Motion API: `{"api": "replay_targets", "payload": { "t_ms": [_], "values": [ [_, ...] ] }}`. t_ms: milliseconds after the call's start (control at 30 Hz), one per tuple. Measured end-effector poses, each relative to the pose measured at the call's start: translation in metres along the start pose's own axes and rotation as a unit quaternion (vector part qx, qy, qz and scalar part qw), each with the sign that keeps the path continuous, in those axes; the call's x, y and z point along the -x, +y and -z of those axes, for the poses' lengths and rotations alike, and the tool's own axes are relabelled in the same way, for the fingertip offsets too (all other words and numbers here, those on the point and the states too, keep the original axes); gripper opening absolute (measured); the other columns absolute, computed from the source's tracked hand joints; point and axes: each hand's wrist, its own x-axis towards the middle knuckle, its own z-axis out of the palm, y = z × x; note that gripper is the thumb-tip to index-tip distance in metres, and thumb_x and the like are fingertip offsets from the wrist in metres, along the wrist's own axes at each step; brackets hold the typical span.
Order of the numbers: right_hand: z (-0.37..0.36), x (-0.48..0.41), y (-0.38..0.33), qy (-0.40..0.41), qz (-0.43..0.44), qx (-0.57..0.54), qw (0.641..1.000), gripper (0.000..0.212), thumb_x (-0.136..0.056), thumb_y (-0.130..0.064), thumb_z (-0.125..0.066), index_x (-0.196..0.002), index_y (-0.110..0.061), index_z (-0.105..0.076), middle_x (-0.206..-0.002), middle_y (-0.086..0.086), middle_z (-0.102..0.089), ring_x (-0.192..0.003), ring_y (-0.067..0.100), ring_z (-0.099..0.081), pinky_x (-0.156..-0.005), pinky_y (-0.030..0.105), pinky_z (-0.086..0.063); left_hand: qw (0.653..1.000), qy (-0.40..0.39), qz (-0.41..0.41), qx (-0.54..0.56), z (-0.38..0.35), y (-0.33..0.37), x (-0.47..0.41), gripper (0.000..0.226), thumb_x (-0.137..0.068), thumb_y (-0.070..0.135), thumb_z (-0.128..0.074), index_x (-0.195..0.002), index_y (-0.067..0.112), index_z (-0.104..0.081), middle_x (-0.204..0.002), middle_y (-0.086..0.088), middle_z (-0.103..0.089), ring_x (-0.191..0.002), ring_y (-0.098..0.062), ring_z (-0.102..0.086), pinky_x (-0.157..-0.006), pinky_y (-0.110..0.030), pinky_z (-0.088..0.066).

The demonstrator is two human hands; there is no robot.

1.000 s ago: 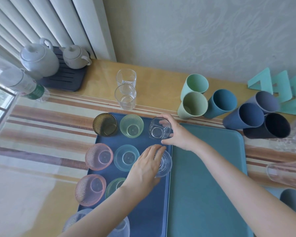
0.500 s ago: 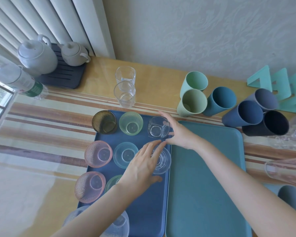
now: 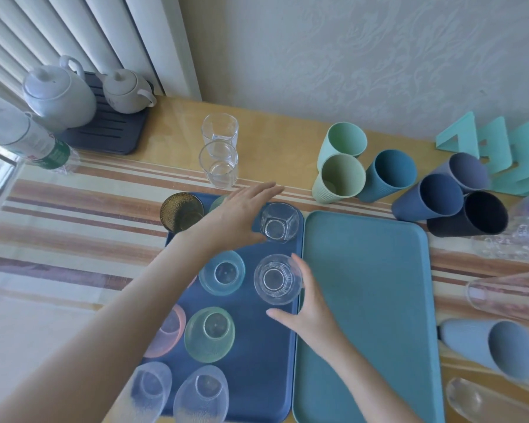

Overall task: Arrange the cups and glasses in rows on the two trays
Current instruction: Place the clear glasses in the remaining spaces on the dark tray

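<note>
Head view, looking down at the table:
Blue tray [image 3: 257,377]: lies on the striped cloth, long side touching the teal tray [image 3: 364,300] on its right.
Teal tray: nothing stands on it.
Left hand [image 3: 242,215]: flat and spread wide over the far end of the blue tray, fingers straight and pointing away. It grips nothing, and its thumb is just beside the angular clear glass [image 3: 278,222].
Angular clear glass: upright in the far right corner of the blue tray.
Right hand [image 3: 306,309]: loose and spread, holding nothing firmly. Its fingers run up the right side of the round clear glass [image 3: 277,279] and its thumb points left below it. I cannot tell whether they touch.
Round clear glass: upright on the blue tray's right edge, just nearer than the angular one.
Other glasses on the blue tray: an amber glass [image 3: 180,212] far left, a pale blue glass [image 3: 222,273] beside the round one, then a green glass [image 3: 209,334] and a pink glass [image 3: 168,331], and two frosted glasses [image 3: 200,392] nearest.
Off the trays: two tall clear glasses [image 3: 219,164] beyond the blue tray, and plastic cups [image 3: 339,178] grouped beyond the teal tray.
</note>
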Motion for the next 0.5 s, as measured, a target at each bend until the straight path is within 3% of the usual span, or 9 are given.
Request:
{"api": "replay_targets", "payload": {
  "t_ms": [100, 167, 300, 367, 500],
  "values": [
    [-0.01, -0.003, -0.001, 0.071, 0.029, 0.028, 0.997, 0.087, -0.068, -0.022, -0.081, -0.134, -0.038, -0.027, -0.136, -0.023, -0.038, -0.124, -0.014, -0.03, -0.104, 0.01, -0.022, 0.998, -0.058, -0.015, -0.008, -0.011, 0.002, -0.02, 0.098, -0.065, 0.017, -0.08, -0.145, 0.024, -0.024, -0.149, 0.0, -0.03, -0.132, -0.021, -0.036, -0.106, -0.032, -0.029],
    [-0.013, -0.004, -0.002, 0.107, 0.039, 0.063, 0.991, 0.08, -0.064, -0.027, -0.081, -0.124, -0.042, -0.031, -0.125, -0.031, -0.038, -0.115, -0.018, -0.031, -0.1, 0.008, -0.018, 0.999, -0.052, -0.015, 0.003, -0.019, -0.001, -0.024, 0.091, -0.064, 0.016, -0.08, -0.141, 0.022, -0.032, -0.142, 0.0, -0.04, -0.125, -0.022, -0.045, -0.1, -0.031, -0.036],
    [-0.019, -0.005, -0.002, 0.141, 0.036, 0.098, 0.984, 0.074, -0.059, -0.041, -0.076, -0.121, -0.041, -0.036, -0.12, -0.027, -0.045, -0.113, -0.004, -0.037, -0.096, 0.005, -0.013, 0.999, -0.01, -0.028, 0.019, -0.024, -0.003, -0.021, 0.082, -0.065, 0.019, -0.08, -0.137, 0.017, -0.04, -0.136, -0.003, -0.046, -0.12, -0.022, -0.048, -0.098, -0.027, -0.033],
    [-0.022, -0.005, -0.003, 0.142, 0.025, 0.091, 0.985, 0.074, -0.058, -0.043, -0.075, -0.119, -0.042, -0.033, -0.119, -0.023, -0.048, -0.112, -0.002, -0.037, -0.095, 0.005, -0.013, 0.999, 0.005, -0.033, 0.006, -0.024, -0.002, -0.021, 0.082, -0.065, 0.021, -0.079, -0.137, 0.018, -0.04, -0.136, -0.003, -0.047, -0.122, -0.023, -0.047, -0.105, -0.03, -0.028],
    [-0.024, -0.005, 0.0, 0.136, 0.014, 0.09, 0.986, 0.079, -0.061, -0.034, -0.079, -0.122, -0.045, -0.029, -0.126, -0.022, -0.045, -0.119, 0.001, -0.038, -0.098, 0.007, -0.013, 0.998, 0.002, -0.035, -0.042, -0.026, -0.004, -0.022, 0.086, -0.067, 0.031, -0.078, -0.14, 0.023, -0.034, -0.141, 0.002, -0.042, -0.132, -0.016, -0.036, -0.115, -0.036, -0.003]
  ]
}}
